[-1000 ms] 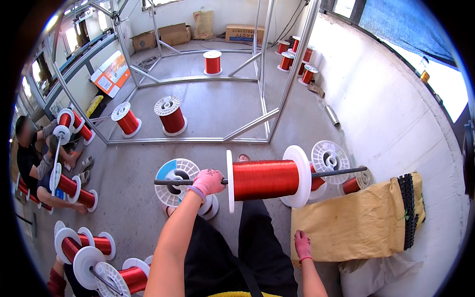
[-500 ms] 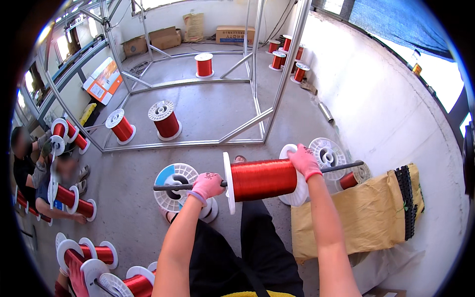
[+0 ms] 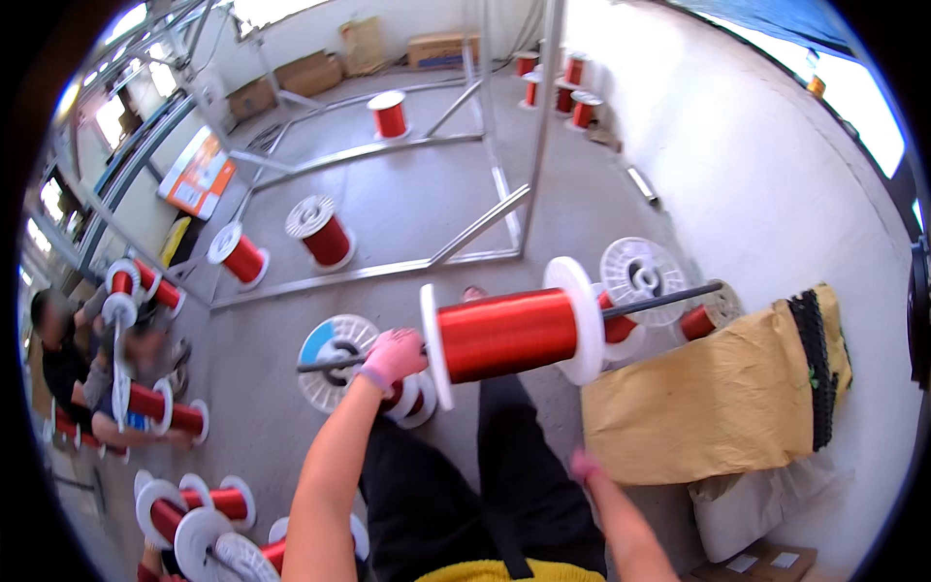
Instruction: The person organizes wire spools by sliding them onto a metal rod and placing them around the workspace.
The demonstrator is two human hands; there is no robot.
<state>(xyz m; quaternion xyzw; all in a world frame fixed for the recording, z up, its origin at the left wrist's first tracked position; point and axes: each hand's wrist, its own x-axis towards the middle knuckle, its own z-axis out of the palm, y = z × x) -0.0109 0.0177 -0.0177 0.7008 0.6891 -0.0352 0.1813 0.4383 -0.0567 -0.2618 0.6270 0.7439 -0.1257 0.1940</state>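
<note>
A large spool of red wire [image 3: 506, 335] with white flanges lies sideways on a black rod [image 3: 669, 299] running through its core. My left hand [image 3: 396, 357], in a pink glove, is closed round the rod against the left flange. My right hand [image 3: 585, 466], also pink-gloved, is off the spool, low beside the tan sack; motion blurs its fingers. Beneath the rod's left end stands a white-topped spool [image 3: 318, 388] with a blue patch. Another upright spool [image 3: 616, 260] is under the right part; whether the rod rests on either, I cannot tell.
A tan sack [image 3: 693, 407] lies at right by the white wall. Ahead stands a metal frame [image 3: 378, 270], with red spools [image 3: 328, 242] on the floor inside it. At far left a person [image 3: 63, 359] sits among spools; more spools [image 3: 228, 502] fill the lower left.
My right hand has let go of the spool's right side and dropped toward me. The left hand stays on the rod. The view has shifted slightly, and the rod's right end now appears higher.
</note>
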